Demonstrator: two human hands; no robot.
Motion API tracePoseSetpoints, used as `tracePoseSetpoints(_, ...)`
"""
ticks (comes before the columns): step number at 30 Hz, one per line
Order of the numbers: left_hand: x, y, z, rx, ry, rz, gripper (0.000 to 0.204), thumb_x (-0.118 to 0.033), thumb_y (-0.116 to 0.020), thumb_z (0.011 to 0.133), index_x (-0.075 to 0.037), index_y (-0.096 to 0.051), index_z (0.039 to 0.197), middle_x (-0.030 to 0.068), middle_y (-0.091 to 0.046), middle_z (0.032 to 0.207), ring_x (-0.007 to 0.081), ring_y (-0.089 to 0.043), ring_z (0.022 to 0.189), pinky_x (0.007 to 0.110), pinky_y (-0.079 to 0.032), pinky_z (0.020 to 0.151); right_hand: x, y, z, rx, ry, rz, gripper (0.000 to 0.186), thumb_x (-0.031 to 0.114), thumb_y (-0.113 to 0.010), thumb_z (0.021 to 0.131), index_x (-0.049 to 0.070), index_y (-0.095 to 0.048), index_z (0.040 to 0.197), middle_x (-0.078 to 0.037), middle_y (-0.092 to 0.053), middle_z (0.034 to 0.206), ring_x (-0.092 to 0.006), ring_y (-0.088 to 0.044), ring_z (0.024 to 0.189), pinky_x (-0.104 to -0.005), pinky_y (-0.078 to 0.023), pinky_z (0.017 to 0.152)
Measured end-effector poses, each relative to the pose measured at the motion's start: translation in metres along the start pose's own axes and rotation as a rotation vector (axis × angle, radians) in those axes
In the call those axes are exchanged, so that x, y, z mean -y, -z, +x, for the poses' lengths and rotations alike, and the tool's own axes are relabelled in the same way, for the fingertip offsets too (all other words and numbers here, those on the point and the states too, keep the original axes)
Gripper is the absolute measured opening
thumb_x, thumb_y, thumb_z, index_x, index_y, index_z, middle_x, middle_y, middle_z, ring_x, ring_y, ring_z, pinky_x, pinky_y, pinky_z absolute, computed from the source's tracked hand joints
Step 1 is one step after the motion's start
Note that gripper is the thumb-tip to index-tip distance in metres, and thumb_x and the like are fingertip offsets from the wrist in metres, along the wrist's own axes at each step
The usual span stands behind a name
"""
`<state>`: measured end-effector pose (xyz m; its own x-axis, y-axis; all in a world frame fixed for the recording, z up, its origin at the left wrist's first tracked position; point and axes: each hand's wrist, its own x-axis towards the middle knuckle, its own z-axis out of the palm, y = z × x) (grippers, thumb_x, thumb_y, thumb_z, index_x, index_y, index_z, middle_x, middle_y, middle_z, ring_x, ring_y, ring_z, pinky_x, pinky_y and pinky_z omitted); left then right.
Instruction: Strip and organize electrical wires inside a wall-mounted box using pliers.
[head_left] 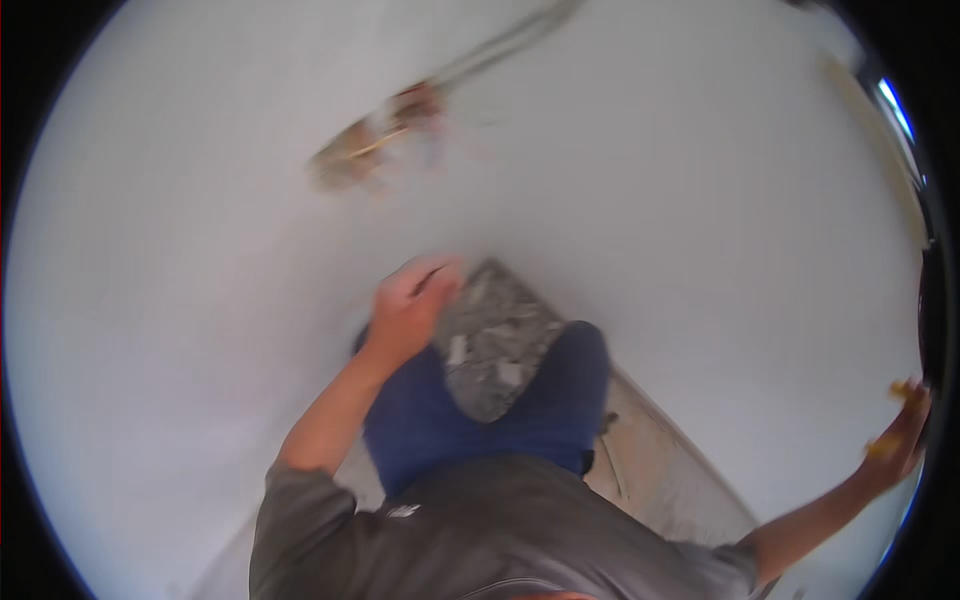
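Head view, one entry.

Item: we list a brown-and-reddish elongated patch of openings and loose strands [345, 162], badly blurred, in the smooth white wall [680, 180]. Its long axis slants from near left to far right, and thin grey parallel lines [552, 18] carry on along that slant past its far right end. A pale yellowish strand [368, 151] crosses the patch.

Item: the bare left hand [408, 305], well the nearer of the two. From its fingers the patch lies far and a little left, with plain wall between; hand and patch are apart. Fingers bent, thumb close to them; a dark sliver [427, 281] shows there, and we cannot tell whether it is a held piece or a shadowed gap, nor how firmly the fingers close.

Item: the bare right hand [906, 438], stretched out to the right rim, far from the patch. We read its blurred fingers as clamped on a bright yellow article [883, 446], kind unclear.

Item: grey rubble-strewn floor [498, 345], between the knees of dark blue trousers [575, 385], just right of the left hand and near of the patch.
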<state>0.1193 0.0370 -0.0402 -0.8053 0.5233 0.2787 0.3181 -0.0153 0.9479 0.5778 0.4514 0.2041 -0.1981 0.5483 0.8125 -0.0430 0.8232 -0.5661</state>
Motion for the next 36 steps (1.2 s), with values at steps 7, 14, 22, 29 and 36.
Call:
tracePoseSetpoints(7,-0.031,0.046,0.008,-0.452,-0.356,0.435,0.019,-0.01,-0.053,0.099,0.002,-0.065,0.108,0.0063,-0.066,0.084,0.0103,-0.06,0.069,0.024,-0.048,0.063,-0.06,-0.299,-0.305,0.366,-1.664,1.133,0.033,0.026,-0.052,0.096,-0.002,-0.057,0.113,-0.015,-0.063,0.102,-0.0285,-0.061,0.095,-0.0446,-0.049,0.089)
tracePoseSetpoints(14,-0.035,0.043,0.036,-0.323,0.129,-0.319,0.025,-0.017,-0.058,0.098,0.0,-0.062,0.116,0.0077,-0.068,0.098,0.0131,-0.063,0.081,0.027,-0.051,0.067,0.009,-0.366,-0.338,0.737,-1.9,1.205,0.049,0.022,-0.063,0.09,0.009,-0.046,0.134,-0.016,-0.06,0.113,-0.0316,-0.062,0.103,-0.0533,-0.048,0.097)
tracePoseSetpoints(22,-0.02,0.025,0.062,-0.248,0.222,-0.737,0.027,-0.016,-0.063,0.096,-0.004,-0.06,0.12,0.0073,-0.066,0.104,0.0155,-0.062,0.091,0.03,-0.052,0.08,0.034,-0.398,-0.297,1.068,-0.39,0.436,0.05,0.01,-0.057,0.094,0.005,-0.043,0.142,-0.007,-0.061,0.093,-0.0179,-0.061,0.083,-0.0294,-0.05,0.077)
tracePoseSetpoints(29,-0.01,0.013,0.081,-0.049,0.181,-1.047,0.017,-0.016,-0.065,0.094,-0.013,-0.061,0.11,0.0038,-0.066,0.106,0.0143,-0.062,0.096,0.033,-0.051,0.085,0.054,-0.439,-0.241,0.78,-0.234,0.437,0.041,0.006,-0.056,0.093,0.005,-0.051,0.134,-0.008,-0.06,0.092,-0.0207,-0.06,0.08,-0.03,-0.049,0.077)
tracePoseSetpoints(36,-0.021,0.001,0.085,0.083,0.071,-1.269,0.018,-0.019,-0.064,0.095,-0.012,-0.061,0.112,0.0048,-0.066,0.111,0.017,-0.061,0.107,0.035,-0.05,0.096,0.093,-0.499,-0.208,0.525,0.025,0.48,0.037,0.005,-0.06,0.09,0.003,-0.053,0.127,-0.014,-0.061,0.107,-0.0258,-0.063,0.096,-0.0352,-0.05,0.083)
